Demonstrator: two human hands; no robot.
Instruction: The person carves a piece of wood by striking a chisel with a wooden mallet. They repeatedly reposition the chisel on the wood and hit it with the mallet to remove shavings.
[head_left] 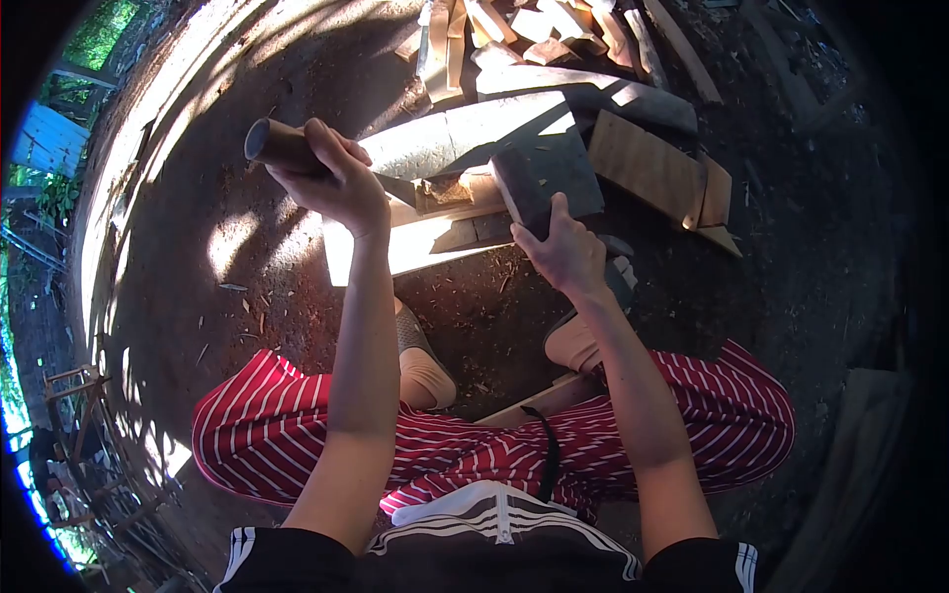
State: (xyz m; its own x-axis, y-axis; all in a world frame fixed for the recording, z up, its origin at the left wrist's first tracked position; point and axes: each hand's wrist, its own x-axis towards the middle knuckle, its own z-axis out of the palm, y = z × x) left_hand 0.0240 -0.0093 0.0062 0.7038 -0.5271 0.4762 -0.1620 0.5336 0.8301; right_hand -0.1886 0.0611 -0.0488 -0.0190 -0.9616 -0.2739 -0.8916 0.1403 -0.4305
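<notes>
My left hand (341, 186) is wrapped round a dark cylindrical handle (282, 146), held above the left end of a long wooden block (410, 146). A narrow metal-looking piece runs from that hand's side toward a notch in the wood. My right hand (568, 247) grips a dark flat rectangular block (522, 193) near the notch, its thumb and fingers at the lower end. Beside the notch lies a pale wood piece (481, 188). The exact contact between the tool and the wood cannot be made out.
Split wood pieces (539, 25) are heaped at the top. A plywood-like board (647, 168) lies to the right on the dirt floor (277, 267). My feet and crossed legs in red striped trousers (267, 425) are just below the block. Wood chips dot the ground.
</notes>
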